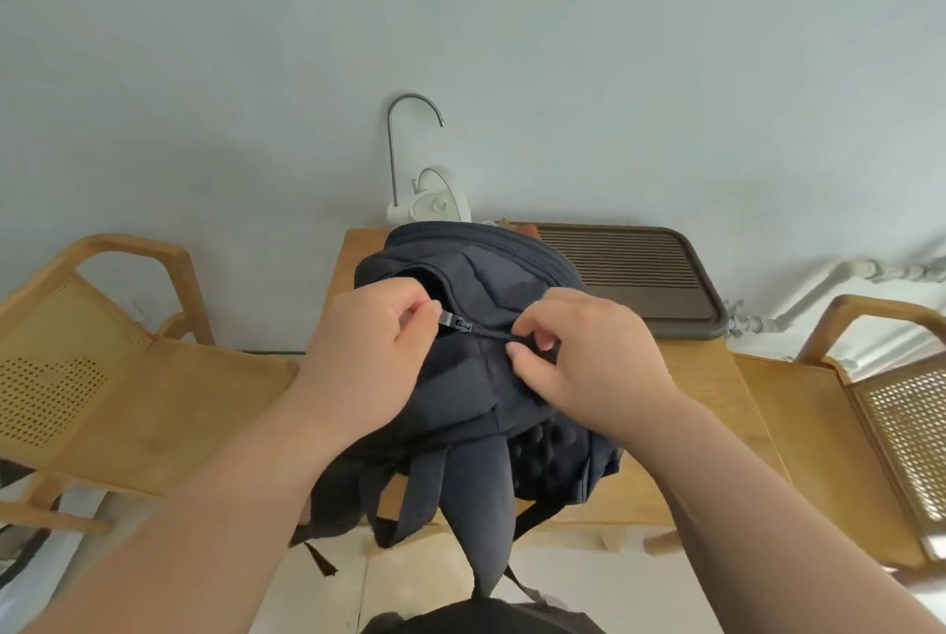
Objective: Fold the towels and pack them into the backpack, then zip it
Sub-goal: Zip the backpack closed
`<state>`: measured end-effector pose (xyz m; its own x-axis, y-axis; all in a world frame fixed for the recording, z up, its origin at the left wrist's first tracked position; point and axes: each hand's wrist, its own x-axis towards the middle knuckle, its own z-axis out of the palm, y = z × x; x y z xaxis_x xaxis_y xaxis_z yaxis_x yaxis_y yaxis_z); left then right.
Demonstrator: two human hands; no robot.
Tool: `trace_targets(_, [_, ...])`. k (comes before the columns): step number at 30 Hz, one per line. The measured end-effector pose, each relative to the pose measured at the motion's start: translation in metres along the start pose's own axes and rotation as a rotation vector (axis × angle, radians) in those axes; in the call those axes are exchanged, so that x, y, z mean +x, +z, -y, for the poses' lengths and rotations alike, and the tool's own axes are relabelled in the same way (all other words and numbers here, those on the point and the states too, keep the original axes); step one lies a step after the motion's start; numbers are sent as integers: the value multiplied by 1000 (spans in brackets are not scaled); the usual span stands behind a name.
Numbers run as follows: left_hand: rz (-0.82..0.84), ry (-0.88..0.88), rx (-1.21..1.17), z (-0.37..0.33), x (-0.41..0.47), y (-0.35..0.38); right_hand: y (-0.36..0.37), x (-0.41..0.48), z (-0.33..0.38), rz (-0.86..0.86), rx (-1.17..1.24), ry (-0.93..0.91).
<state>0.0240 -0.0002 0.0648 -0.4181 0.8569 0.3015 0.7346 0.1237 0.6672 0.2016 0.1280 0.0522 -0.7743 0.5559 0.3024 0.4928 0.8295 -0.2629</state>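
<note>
Two hands at work, head view: left hand [368,352] pinches the zipper pull [457,322], likely to draw it along the track; right hand [578,357] pinches the closed seam just beside it, apparently to keep the fabric taut. Backpack [476,377]: dark navy, bulging, under both hands on a wooden table [716,393], straps hanging toward the person, opening beyond the left fingers unzipped. Towels not visible.

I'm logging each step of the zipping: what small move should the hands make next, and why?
Probably draw the zipper pull further left. The left hand pinches it, the right hand pins the closed run behind it, and the backpack opening ahead of it still gapes.
</note>
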Motion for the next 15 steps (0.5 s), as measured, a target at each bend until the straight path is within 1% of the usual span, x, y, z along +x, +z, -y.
trace_targets(2, [20, 75, -32, 0, 1, -12, -3, 3, 24, -66, 86, -44])
trace_targets(4, [18, 123, -34, 0, 0, -22, -3, 5, 38, -115, 116, -47])
trace_targets(6, [23, 166, -45, 1, 0, -31, -4, 5, 46, -127, 139, -32])
trace_targets(8, [37, 214, -63, 1, 1, -37, -4, 6, 53, -133, 143, -60])
trace_targets(10, [24, 241, -70, 2, 4, -40, -2, 10, 63, -158, 110, -104])
trace_targets(15, [14, 212, -59, 12, 13, -47, -1, 16, 72, -175, -50, -79])
